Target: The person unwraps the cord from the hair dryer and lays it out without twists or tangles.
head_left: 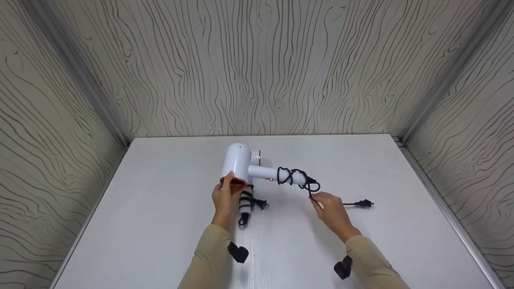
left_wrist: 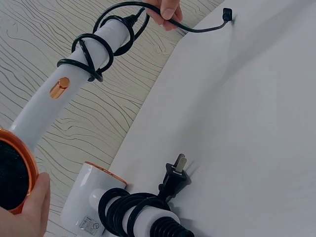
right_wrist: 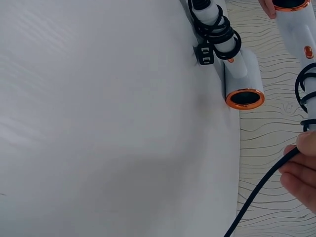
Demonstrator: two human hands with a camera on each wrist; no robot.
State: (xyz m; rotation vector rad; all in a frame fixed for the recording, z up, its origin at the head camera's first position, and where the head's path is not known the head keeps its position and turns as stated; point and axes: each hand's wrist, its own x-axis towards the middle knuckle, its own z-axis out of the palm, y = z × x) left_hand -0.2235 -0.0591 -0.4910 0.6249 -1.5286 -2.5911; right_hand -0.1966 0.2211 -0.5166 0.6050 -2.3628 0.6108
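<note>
I'm seeing the left hand (head_left: 223, 198) clamping the white hair dryer (head_left: 236, 162) by its barrel, right at the copper-coloured rim (left_wrist: 30, 170), and here the dryer is hanging over the white tabletop (head_left: 160, 224), its handle pointing across toward the right hand (head_left: 331, 208). That right hand is pinching the black power cord (right_wrist: 262, 182) between thumb and fingers, just off the handle's end. Loops of that cord are crossing round the lower handle, and from my left wrist view a copper-coloured switch (left_wrist: 59, 87) is showing above them. Beyond the pinch, a short length is running out to the right and ending in the black plug (head_left: 364, 203); whether the plug is touching the tabletop, I'm not managing to tell.

Below, a second hair dryer (left_wrist: 84, 197) is lying on the tabletop, in the head view partly hiding behind the held one, its handle pointing back toward the person. Its own black cord is coiling round that handle, and the two-pronged plug (left_wrist: 175, 180) is sticking out beside it. Patterned wall panels (head_left: 241, 80) are rising behind and on both sides, and black wrist cameras (head_left: 238, 252) are sitting by the tan sleeves (head_left: 207, 257).
</note>
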